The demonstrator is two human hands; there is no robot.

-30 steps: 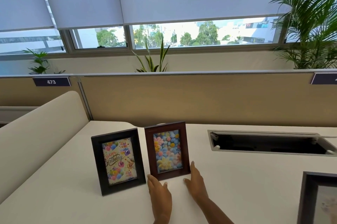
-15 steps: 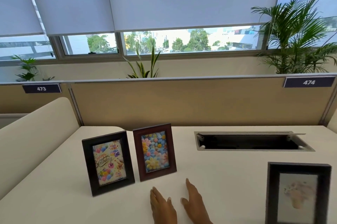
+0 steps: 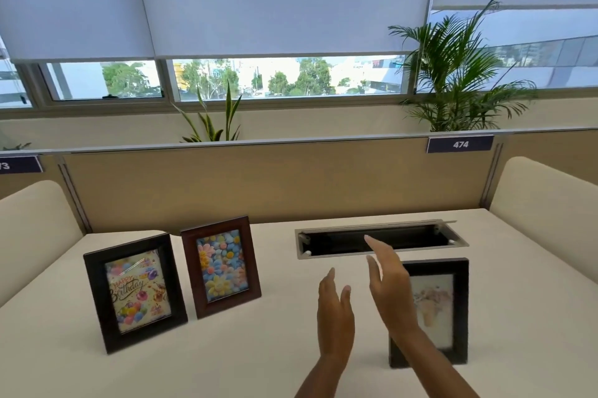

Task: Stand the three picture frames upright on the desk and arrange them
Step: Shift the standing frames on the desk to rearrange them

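- Hovering over the desk (image 3: 517, 316): left hand (image 3: 335, 316), palm turned inward, fingers straight and loosely together, holding nothing.
- Hovering just right of it and a bit farther forward: right hand (image 3: 390, 287), fingers spread and extended, holding nothing; apart from the left hand, narrow gap between them.
- Lying flat on the desk directly behind and to the right of the right hand: black frame (image 3: 453, 310) with a pale, blurred picture; wrist and forearm covering its left edge. Contact between hand and frame: cannot tell.
- Standing upright, leaning slightly back, well to the left of the left hand: reddish-brown frame (image 3: 221, 266) showing coloured flowers.
- Standing upright farther left, just beside the brown one: dark frame (image 3: 135, 292) showing a "Happy Birthday" card with balloons. Small gap between the two, not touching.
- Sitting beyond the right hand's fingertips: open cable tray (image 3: 420, 237) recessed in the desk, lid flipped back.
- Running behind everything: beige partition (image 3: 259, 184) with a "474" tag (image 3: 460, 144) up and right of the hands.
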